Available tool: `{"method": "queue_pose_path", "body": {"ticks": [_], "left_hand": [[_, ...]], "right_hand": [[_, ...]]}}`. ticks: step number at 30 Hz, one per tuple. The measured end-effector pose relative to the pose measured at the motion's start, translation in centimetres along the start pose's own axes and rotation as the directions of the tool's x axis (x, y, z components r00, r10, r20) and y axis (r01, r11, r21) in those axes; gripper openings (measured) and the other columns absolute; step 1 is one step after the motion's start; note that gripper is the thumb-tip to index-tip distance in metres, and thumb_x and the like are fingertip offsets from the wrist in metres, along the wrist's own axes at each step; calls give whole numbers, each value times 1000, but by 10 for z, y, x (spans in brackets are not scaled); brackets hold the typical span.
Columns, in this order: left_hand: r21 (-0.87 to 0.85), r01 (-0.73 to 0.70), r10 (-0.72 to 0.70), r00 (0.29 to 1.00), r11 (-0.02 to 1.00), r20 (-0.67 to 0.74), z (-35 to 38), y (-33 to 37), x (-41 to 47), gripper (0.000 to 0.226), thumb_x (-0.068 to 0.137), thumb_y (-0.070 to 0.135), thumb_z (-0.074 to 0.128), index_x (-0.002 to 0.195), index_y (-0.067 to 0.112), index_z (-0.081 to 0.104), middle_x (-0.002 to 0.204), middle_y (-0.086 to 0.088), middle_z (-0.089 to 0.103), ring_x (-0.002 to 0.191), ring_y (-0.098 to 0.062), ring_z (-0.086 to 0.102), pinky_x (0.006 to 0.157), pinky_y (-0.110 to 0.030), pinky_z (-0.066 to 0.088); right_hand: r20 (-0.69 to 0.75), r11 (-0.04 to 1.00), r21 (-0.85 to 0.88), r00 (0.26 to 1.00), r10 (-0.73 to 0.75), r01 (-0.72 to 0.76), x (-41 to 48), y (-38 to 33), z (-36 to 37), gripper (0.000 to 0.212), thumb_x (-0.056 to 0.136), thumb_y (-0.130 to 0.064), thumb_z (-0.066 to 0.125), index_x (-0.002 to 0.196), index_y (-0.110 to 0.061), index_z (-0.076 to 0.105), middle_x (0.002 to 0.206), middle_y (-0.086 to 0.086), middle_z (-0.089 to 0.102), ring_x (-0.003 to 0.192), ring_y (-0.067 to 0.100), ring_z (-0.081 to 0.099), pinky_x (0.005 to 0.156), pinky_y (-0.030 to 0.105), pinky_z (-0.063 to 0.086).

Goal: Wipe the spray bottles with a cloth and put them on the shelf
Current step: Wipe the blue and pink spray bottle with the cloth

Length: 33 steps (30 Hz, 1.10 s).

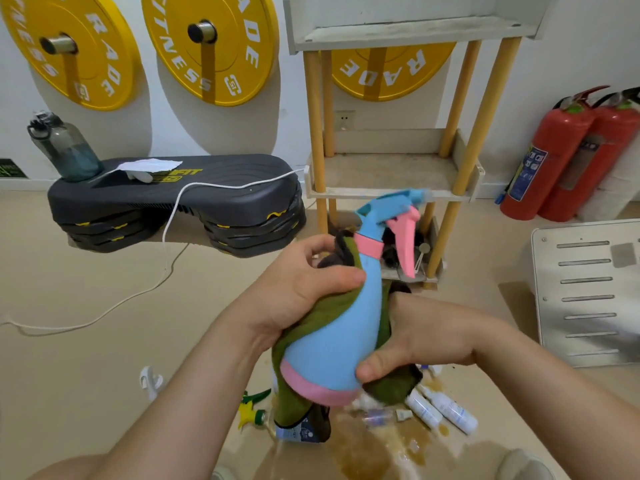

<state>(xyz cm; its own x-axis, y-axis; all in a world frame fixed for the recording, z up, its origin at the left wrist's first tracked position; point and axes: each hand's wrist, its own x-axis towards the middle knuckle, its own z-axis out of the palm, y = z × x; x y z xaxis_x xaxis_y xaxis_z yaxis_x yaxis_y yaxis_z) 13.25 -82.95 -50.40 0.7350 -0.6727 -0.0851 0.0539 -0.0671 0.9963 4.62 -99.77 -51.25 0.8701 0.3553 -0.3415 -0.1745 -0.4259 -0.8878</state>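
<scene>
Wiping step: the left hand (311, 289) clasps the green cloth (292, 396) round the neck of the blue-and-pink spray bottle (337, 337), tilted at frame centre. The right hand (426, 334), at 3 o'clock of it, grips its lower body, thumb near the base. The likely next move is to finish the rub, then raise the bottle toward 12 o'clock onto the shelf (394, 194) beyond.

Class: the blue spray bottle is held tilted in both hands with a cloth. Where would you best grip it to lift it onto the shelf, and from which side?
Probably the slim neck just below the pink collar, approached from the left, opposite the trigger. The spray bottle narrows there, the trigger juts out to the right, and the cloth covers much of the wide body.
</scene>
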Motion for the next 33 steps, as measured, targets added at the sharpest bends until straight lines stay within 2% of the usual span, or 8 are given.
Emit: {"method": "queue_pose_path", "body": {"ticks": [2,4,6,11,18,22,25,33], "left_hand": [[50,-42,50,983,998,-178,4,-2,3,45,54,27,76,95,11,70,84,-6,72,74,-20,64,70,-32,54],[-61,-56,28,920,997,-391,3,0,6,17,70,16,72,86,10,69,74,-6,68,64,-20,60,60,-28,51],[-228,-73,-67,830,971,-553,1,1,9,5,83,11,69,79,10,67,69,-8,64,59,-20,59,54,-26,51],[-341,-154,-138,707,927,-693,0,1,12,9,86,14,69,78,11,66,69,-6,64,61,-20,61,57,-29,51],[-413,-38,-206,823,910,-529,-5,6,14,23,84,36,74,87,14,67,74,-8,69,65,-24,67,69,-39,57],[-331,-27,-152,851,943,-503,20,1,11,42,87,46,67,107,10,66,107,-19,73,99,-36,71,91,-53,56],[-234,-46,-63,896,971,-440,43,-9,2,62,71,61,63,118,21,63,110,-7,73,103,-27,70,94,-53,53],[-90,-50,-7,840,995,-543,30,-4,-7,33,100,37,50,116,11,61,104,-7,72,94,-18,68,86,-37,54]], "right_hand": [[-141,990,-125,989,54,-72,-4,-4,-3,42,72,-28,88,103,-37,62,101,-26,70,94,-11,63,85,13,51],[-233,997,-31,971,61,-70,-5,-7,-1,62,68,-39,90,120,-39,57,115,-25,66,105,-6,61,95,24,52],[-317,999,29,947,50,-43,-3,-15,16,77,66,-49,88,129,-41,45,122,-22,60,105,-7,60,86,18,53],[-667,945,-292,740,-88,-151,16,-11,57,120,68,-60,77,154,-29,-1,140,-10,22,122,14,42,87,23,38],[-647,973,-227,753,-116,-46,21,5,51,86,69,-68,68,141,-41,28,123,-14,46,106,9,50,85,31,46],[-674,938,236,738,-30,254,30,1,42,55,70,-55,70,118,-40,50,107,-7,67,93,15,70,83,47,59],[-662,774,502,748,57,386,30,-10,27,35,91,-37,64,124,-31,57,110,6,70,85,18,73,68,37,60],[-502,854,442,865,-18,274,18,-13,22,39,81,-45,61,120,-48,60,98,5,73,76,17,69,71,39,55]]}}
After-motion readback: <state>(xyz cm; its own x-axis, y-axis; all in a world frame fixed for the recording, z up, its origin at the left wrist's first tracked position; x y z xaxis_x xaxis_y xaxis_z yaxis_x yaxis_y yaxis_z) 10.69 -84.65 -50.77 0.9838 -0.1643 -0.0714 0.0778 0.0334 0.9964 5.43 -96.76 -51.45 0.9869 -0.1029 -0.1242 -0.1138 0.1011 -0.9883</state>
